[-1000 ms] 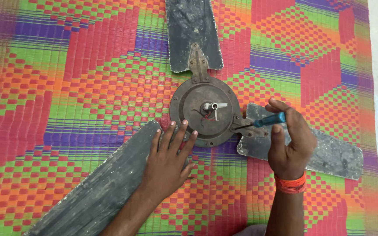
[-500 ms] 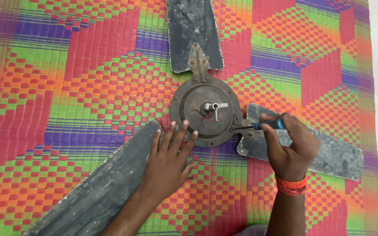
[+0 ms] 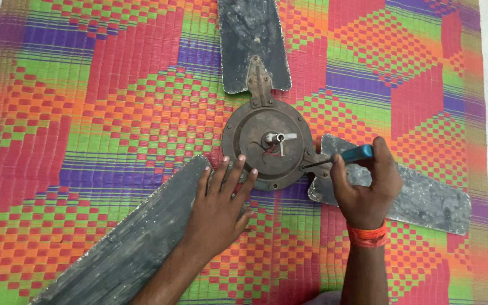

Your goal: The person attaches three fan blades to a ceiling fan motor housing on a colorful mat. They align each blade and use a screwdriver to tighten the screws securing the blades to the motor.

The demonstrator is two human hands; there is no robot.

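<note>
The right hand [image 3: 365, 189] is clamped on a blue-handled screwdriver [image 3: 343, 156], its tip hidden at the right blade bracket of the ceiling fan motor [image 3: 266, 147] mid-mat. The left hand [image 3: 218, 212], fingers spread, presses the near-left blade [image 3: 125, 248], cut off below; the far blade [image 3: 252, 39] is cropped above.

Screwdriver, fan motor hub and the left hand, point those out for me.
screwdriver [image 3: 358, 153], head view, on its blue handle.
fan motor hub [image 3: 249, 148], head view, on the bare round metal face.
left hand [image 3: 217, 212], head view, on the back of the hand.
</note>
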